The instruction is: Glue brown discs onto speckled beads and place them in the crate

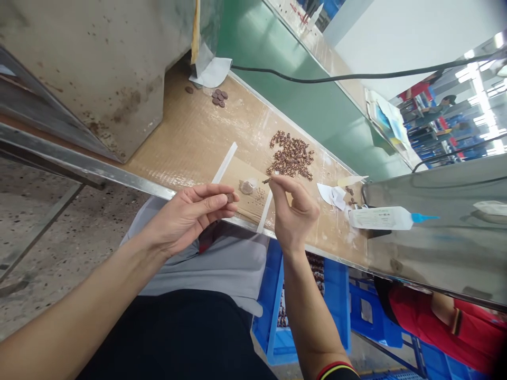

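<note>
Near the bench's front edge, my left hand (190, 216) pinches a small round brown disc (229, 198) between thumb and fingers. My right hand (295, 211) is closed over the bench, with a small dark metallic piece (265, 181) at its thumb and fingertip. Its exact kind is too small to make out. Between the hands are a small clear round dish (249, 186) and a scatter of tiny bead-like bits (259, 197). Just beyond my right hand spreads a pile of shiny copper-brown pieces (293, 155). Several brown discs (219, 98) lie farther off at the left.
A white squeeze bottle with a blue tip (382, 218) lies at the right beside crumpled white paper (332, 196). A large metal housing (87, 68) stands at the left. A blue crate (273, 316) sits below the bench, near a person in red (423, 316).
</note>
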Demonstrator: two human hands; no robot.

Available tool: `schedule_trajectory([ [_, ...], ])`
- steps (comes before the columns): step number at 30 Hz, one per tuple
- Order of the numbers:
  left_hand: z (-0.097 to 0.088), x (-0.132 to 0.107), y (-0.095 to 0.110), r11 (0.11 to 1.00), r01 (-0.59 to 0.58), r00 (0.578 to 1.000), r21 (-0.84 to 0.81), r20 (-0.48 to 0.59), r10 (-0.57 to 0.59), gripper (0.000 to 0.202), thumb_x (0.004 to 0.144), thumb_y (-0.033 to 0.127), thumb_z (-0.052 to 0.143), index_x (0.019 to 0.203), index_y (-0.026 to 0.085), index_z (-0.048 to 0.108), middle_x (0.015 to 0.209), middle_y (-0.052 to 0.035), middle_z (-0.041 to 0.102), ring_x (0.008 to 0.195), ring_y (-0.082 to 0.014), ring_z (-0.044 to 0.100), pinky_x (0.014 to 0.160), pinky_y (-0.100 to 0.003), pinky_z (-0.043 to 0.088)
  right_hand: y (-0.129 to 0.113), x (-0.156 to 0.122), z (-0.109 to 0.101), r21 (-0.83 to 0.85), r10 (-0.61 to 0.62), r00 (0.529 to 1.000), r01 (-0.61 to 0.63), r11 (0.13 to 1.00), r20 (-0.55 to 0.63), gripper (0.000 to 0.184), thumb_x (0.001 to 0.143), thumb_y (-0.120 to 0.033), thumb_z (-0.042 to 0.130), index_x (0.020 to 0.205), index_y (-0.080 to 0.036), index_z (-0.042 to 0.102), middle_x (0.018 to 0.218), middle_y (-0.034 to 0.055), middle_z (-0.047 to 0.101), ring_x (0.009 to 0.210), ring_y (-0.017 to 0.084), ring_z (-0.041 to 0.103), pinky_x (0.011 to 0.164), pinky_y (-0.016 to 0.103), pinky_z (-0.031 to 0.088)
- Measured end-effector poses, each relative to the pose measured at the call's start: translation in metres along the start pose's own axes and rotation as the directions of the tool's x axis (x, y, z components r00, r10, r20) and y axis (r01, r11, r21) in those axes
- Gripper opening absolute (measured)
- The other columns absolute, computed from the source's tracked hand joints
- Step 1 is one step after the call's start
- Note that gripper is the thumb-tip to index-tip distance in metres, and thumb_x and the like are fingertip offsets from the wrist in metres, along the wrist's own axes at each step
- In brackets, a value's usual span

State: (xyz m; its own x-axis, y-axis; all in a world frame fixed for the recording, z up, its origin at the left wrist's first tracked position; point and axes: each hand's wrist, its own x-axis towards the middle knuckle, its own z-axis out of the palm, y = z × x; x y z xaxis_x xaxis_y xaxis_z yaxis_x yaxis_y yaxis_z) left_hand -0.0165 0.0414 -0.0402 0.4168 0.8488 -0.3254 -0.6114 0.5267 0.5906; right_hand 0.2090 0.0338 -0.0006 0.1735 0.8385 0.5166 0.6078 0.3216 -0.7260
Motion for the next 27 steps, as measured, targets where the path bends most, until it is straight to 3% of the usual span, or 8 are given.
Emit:
schedule_trajectory([
  [3,0.002,0.002,-0.002,0.999,0.008,0.999,-0.046,0.035,-0.006,0.023,0.084,0.022,0.105,0.105,0.020,0.094,0.106,-0.0081,0.091,0.087,-0.0166,0.086,0.083,-0.019,0.072,-0.016,-0.007,0.000,0.152,0.158,0.987,-0.153,0.976,-0.020,0.008,0.105,-0.038,0.085,0.112,-0.035,0.088,0.114,0.0020,0.086,0.111,0.027,0.081,0.106,0.050,0.069],
  [7,0.004,0.005,-0.004,0.998,0.005,0.998,-0.060,0.057,-0.002,0.021,0.083,0.022,0.106,0.099,0.020,0.094,0.104,-0.0075,0.091,0.085,-0.0168,0.087,0.080,-0.019,0.073,-0.034,-0.019,0.009,0.365,0.311,0.944,-0.330,0.871,0.111,0.009,0.102,-0.038,0.089,0.110,-0.033,0.088,0.109,0.0018,0.086,0.104,0.025,0.083,0.104,0.048,0.072],
  [11,0.007,0.006,-0.007,0.997,-0.017,0.999,-0.078,0.039,0.020,0.025,0.076,0.023,0.110,0.094,0.019,0.093,0.095,-0.0064,0.091,0.081,-0.0177,0.087,0.077,-0.020,0.074,-0.035,-0.029,0.022,0.514,0.394,0.899,-0.433,0.741,0.191,0.017,0.098,-0.041,0.093,0.109,-0.029,0.087,0.104,0.0004,0.087,0.097,0.023,0.085,0.097,0.043,0.075],
  [17,0.011,0.006,-0.007,0.995,-0.035,0.999,-0.095,0.007,0.035,0.028,0.072,0.026,0.113,0.090,0.019,0.093,0.091,-0.0066,0.090,0.076,-0.0170,0.086,0.074,-0.019,0.073,-0.030,-0.033,0.029,0.582,0.393,0.895,-0.437,0.685,0.210,0.010,0.102,-0.034,0.090,0.111,-0.031,0.087,0.104,-0.0023,0.087,0.098,0.020,0.086,0.096,0.038,0.076],
  [27,0.009,0.007,-0.010,0.994,-0.039,0.999,-0.107,-0.001,0.039,0.026,0.074,0.023,0.112,0.091,0.018,0.093,0.093,-0.0076,0.091,0.076,-0.0172,0.087,0.076,-0.019,0.073,-0.032,-0.032,0.031,0.581,0.370,0.910,-0.407,0.705,0.188,0.008,0.102,-0.028,0.090,0.109,-0.030,0.088,0.102,-0.0028,0.088,0.095,0.018,0.087,0.090,0.033,0.077],
])
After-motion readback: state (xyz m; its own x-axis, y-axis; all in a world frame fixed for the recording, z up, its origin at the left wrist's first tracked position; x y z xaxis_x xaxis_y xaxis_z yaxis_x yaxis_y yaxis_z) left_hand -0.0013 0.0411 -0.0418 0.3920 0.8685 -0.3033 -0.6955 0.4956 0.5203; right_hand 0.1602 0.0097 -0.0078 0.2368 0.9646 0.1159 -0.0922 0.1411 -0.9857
